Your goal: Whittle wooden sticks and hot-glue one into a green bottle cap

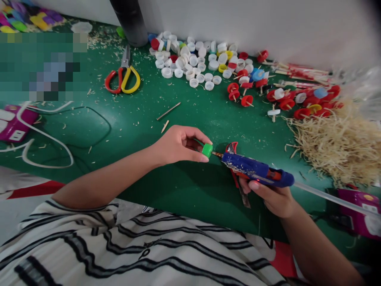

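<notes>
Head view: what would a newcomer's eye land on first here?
Front and centre, the left hand pinches a green bottle cap against the nozzle of a blue glue gun held in the right hand. Behind, against the wall, lie heaps of white caps and red caps on sticks, with red-and-yellow scissors to their left.

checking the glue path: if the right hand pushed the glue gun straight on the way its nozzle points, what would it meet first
Most likely the green bottle cap, pinched in the left hand. The right hand aims the blue glue gun leftward, and its nozzle tip looks almost at the cap, though the gap is hard to judge.
</notes>
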Demonstrator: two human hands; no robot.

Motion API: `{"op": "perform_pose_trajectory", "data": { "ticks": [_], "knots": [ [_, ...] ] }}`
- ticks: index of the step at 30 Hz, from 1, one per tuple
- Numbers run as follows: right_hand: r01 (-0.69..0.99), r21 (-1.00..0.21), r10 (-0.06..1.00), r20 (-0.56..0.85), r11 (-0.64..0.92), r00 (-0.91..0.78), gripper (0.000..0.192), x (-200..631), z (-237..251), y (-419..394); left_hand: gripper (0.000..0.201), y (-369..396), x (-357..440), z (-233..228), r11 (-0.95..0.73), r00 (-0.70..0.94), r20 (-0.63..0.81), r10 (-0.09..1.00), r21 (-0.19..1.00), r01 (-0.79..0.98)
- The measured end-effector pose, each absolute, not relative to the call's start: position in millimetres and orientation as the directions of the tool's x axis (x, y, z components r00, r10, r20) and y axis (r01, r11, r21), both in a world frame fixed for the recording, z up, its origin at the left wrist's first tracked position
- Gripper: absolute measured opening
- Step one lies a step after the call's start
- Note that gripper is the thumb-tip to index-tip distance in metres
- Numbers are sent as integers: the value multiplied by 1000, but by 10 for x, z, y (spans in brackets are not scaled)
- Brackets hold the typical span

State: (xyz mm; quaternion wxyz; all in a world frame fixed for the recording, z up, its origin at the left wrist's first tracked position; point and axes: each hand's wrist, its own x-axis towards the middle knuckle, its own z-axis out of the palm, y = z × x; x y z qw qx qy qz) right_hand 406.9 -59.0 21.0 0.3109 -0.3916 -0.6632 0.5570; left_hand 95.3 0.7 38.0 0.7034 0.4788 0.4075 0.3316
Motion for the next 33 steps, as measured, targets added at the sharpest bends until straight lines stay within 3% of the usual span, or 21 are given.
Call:
{"op": "perform_pose_trajectory", "data": {
  "ticks": [23, 33],
  "knots": [
    [108, -994, 863, -30, 29, -505, 13, 4126, 98, -616, 41, -3, 963, 369, 324, 442, -258, 859, 943, -80],
    [69, -998, 884, -32, 0, -467, 18, 4068, 87, -582, 42, 3, 945, 346, 317, 445, -247, 861, 944, -89]
  ]
}}
